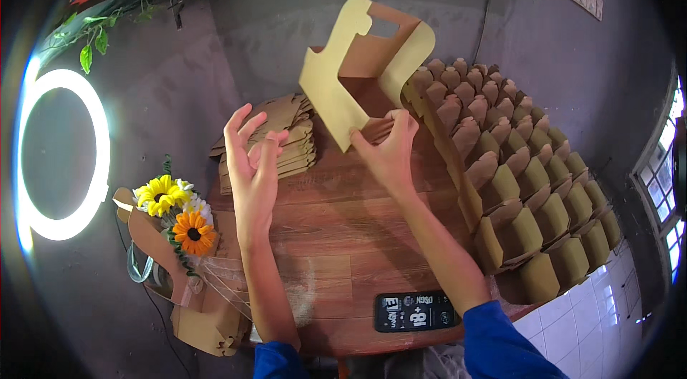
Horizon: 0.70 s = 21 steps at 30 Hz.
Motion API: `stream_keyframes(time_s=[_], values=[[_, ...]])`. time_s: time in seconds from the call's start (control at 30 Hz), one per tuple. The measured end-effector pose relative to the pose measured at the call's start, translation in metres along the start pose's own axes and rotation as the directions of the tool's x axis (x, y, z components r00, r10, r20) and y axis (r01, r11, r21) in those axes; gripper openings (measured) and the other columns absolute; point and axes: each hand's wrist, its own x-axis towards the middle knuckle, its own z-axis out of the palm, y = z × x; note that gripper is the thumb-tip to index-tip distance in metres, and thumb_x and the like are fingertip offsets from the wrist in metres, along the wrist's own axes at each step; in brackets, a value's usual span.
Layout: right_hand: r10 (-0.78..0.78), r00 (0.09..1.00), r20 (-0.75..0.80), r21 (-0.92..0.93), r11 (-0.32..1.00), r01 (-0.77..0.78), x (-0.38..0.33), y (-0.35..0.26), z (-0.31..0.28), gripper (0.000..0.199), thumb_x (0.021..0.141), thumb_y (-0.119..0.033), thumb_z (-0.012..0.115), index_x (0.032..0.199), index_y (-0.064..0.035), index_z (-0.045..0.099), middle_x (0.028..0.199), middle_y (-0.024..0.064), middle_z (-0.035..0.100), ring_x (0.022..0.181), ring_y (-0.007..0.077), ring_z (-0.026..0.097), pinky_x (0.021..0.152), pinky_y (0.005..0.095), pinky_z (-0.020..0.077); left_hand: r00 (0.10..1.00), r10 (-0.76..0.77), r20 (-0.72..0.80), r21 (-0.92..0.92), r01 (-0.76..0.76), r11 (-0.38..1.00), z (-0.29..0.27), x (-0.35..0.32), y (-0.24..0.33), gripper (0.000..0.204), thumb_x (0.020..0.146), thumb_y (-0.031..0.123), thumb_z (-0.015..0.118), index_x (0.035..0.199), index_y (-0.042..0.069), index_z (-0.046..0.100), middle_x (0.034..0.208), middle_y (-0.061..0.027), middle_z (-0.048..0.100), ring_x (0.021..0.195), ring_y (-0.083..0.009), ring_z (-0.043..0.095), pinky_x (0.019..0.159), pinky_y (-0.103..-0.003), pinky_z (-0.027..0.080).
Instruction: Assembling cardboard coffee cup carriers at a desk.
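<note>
Right hand (390,153): grip tight on cardboard box (330,93). Left hand (252,157): grip empty, left of box. Many folded boxes (526,171) right of it.

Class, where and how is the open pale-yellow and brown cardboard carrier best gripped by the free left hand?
Probably its left pale-yellow panel, pinched at the outer edge, coming from the left: the carrier is tilted with that thin edge bare and facing the left hand, while the right hand grips its lower end.
</note>
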Motion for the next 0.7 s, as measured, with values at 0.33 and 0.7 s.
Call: stream_keyframes(time_s=[0.33, 0.7], values=[[0.154, 0.974, -0.165, -0.233, 0.954, -0.19, 0.021, 0.109, 0.069, 0.067, 0.072, -0.017, 0.084, 0.119, -0.0056, 0.038, 0.131, 0.0259, 0.029, 0.116, 0.0461, 0.042, 0.095, 0.051, 0.043, 0.995, 0.09, -0.032, -0.108, -0.092, 0.99, -0.03, -0.01, 0.045, 0.053, 0.099, 0.017, 0.061, 0.145, 0.005, 0.038, 0.138, -0.0176, 0.053, 0.106, -0.0199, 0.066, 0.088, -0.03, 0.05], [0.14, 0.965, -0.22, -0.604, 0.758, -0.247, 0.039, 0.189, 0.08, 0.067, 0.079, -0.02, 0.083, 0.124, -0.0088, 0.036, 0.146, 0.0287, 0.02, 0.129, 0.0528, 0.037, 0.096, 0.0601, 0.0453, 0.993, 0.115, -0.01, -0.268, -0.113, 0.957, -0.056, -0.02, 0.068, 0.063, 0.09, 0.001, 0.063, 0.146, 0.002, 0.034, 0.139, -0.0208, 0.047, 0.105, -0.0219, 0.064, 0.075, -0.023, 0.049]])
